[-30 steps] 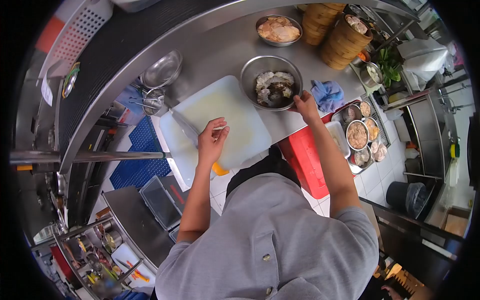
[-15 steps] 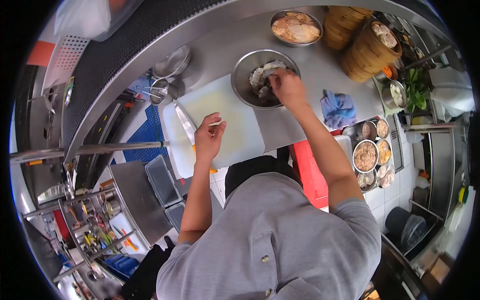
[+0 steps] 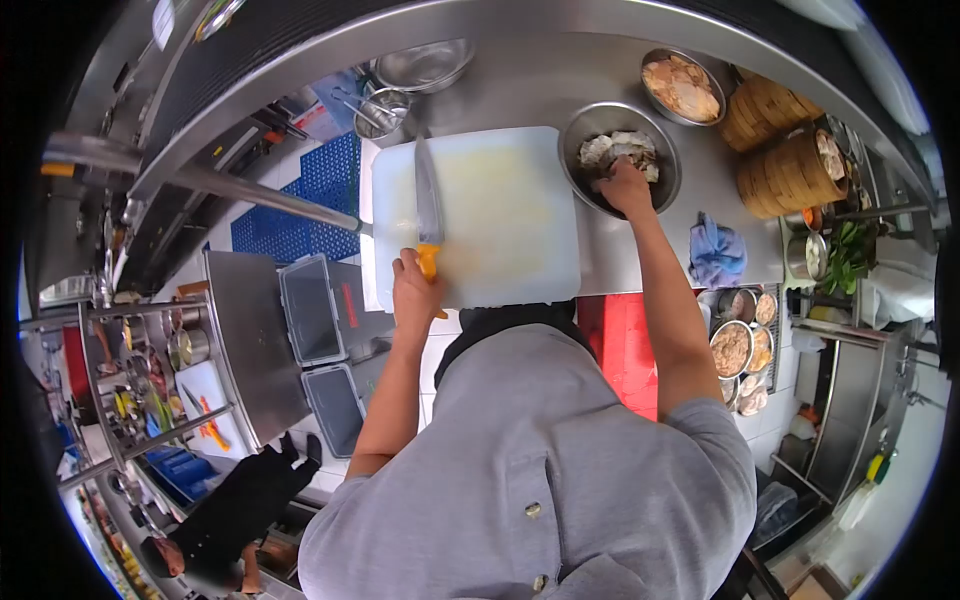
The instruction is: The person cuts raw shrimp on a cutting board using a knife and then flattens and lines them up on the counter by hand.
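Head view: pale, grey-mottled pieces sit wet-looking in steel bowl, just right of white board. Right hand has fingertips in them; can't tell if pinching. Left hand is at yellow-handled knife; closure unclear. Board surface spreads right of blade; counter spans bowl to blue cloth.
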### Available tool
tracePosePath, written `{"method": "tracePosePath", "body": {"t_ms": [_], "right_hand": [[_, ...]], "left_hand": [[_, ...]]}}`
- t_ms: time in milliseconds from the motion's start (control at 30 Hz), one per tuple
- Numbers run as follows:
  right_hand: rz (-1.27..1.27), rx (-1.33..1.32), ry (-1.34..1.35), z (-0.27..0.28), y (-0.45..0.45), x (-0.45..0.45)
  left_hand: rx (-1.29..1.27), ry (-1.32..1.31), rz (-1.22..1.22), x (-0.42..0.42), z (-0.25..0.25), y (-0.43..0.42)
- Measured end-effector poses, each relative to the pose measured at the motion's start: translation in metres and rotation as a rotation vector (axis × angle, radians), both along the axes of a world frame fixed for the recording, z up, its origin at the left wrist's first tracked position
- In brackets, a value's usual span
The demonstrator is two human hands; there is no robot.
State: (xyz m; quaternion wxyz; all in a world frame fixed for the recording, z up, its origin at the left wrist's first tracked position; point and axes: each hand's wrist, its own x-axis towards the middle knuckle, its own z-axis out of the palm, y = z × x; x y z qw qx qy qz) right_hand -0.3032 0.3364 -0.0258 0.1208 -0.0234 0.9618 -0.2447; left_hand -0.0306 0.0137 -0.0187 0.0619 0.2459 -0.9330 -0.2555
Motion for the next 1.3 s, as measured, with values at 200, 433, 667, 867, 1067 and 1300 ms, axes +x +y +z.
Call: {"method": "tracePosePath", "body": {"t_ms": [200,433,667,867,1067,1300], "right_hand": [[-0.108,-0.322,0.089,-0.002,0.017,-0.006],[-0.070,-0.439,0.133,0.018,0.039,0.016],[-0.047,-0.347,0.327,0.040,0.052,0.055],[-0.087,-0.531,0.420,0.082,0.075,0.101],[0.035,-0.809,-0.042,0.044,0.119,0.142],[0.192,-0.836,0.017,0.062,0.102,0.129]], "left_hand": [[-0.124,0.016,-0.051,-0.005,0.021,-0.031],[-0.140,0.333,-0.369,-0.049,0.039,-0.008],[0.985,-0.187,-0.390,-0.138,0.046,0.106],[1.308,-0.236,-0.259,-0.192,0.007,0.162],[1.276,-0.005,-0.087,-0.211,0.013,0.162],[0.915,0.124,-0.084,-0.192,0.003,0.167]]}}
